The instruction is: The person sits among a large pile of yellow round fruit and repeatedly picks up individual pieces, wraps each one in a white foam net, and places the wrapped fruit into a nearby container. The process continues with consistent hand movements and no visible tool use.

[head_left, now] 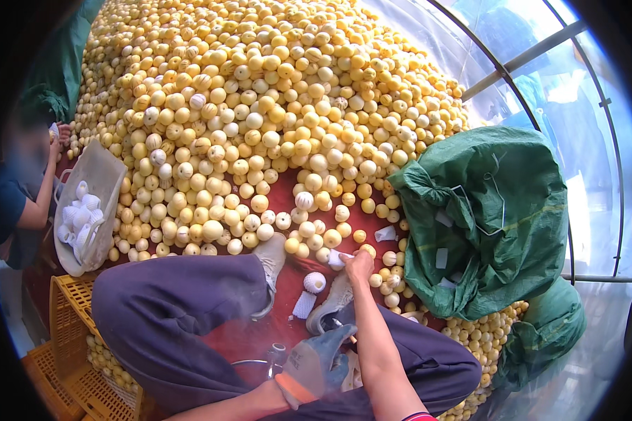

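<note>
My right hand point(359, 266) reaches out past my shoe, its fingers pinched on a white foam net sleeve point(337, 259). Right beside those fingers is a yellow melon point(367, 249); I cannot tell whether they touch it. My left hand point(319, 361), in a blue-grey glove with an orange cuff, is low between my legs. Its fingers are blurred and partly hidden behind my right forearm, so their grip does not show. On the red ground cloth point(256, 337) lie a melon in a foam net point(314, 282) and a flat foam sleeve point(304, 305).
A big heap of small yellow melons point(260, 119) rises in front. At the right stands a green woven sack point(484, 217) with its mouth open. Yellow plastic crates point(74, 351) are at the lower left. Another person point(31, 189) sits left beside a white tub point(109, 175) of foam sleeves.
</note>
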{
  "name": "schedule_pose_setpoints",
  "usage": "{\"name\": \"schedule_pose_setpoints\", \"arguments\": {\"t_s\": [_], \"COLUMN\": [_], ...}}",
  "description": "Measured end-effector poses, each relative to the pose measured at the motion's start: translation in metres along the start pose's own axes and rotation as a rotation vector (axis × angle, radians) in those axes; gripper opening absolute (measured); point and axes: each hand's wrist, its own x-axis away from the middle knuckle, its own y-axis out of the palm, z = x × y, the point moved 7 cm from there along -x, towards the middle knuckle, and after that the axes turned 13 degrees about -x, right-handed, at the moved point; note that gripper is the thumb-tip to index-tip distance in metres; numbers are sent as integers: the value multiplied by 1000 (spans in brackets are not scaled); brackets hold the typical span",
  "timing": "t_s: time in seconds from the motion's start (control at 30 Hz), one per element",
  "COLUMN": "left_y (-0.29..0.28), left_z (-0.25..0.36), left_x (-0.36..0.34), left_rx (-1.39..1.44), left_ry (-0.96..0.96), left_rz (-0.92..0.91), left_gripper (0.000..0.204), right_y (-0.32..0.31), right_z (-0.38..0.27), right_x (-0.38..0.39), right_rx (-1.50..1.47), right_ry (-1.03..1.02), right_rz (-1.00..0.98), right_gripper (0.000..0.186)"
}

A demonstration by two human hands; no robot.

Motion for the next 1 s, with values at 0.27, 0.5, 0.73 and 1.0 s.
{"name": "schedule_pose_setpoints", "arguments": {"t_s": [0.27,0.5,0.73,1.0], "left_y": [-42,-120,-140,-147], "left_z": [49,140,197,219], "left_x": [1,47,68,50], "left_rx": [346,812,648,136], "left_ry": [218,725,856,842], "left_rz": [-83,-378,-426,-297], "left_gripper": [53,66,64,63], "right_y": [-18,-62,-217,-238], "right_z": [11,-38,-183,-151], "right_x": [7,-21,-33,9], "right_rx": [-136,103,239,-319], "right_ry": [-10,-247,-667,-506], "right_rz": [-16,-170,-257,-447], "right_gripper": [40,28,23,10]}}
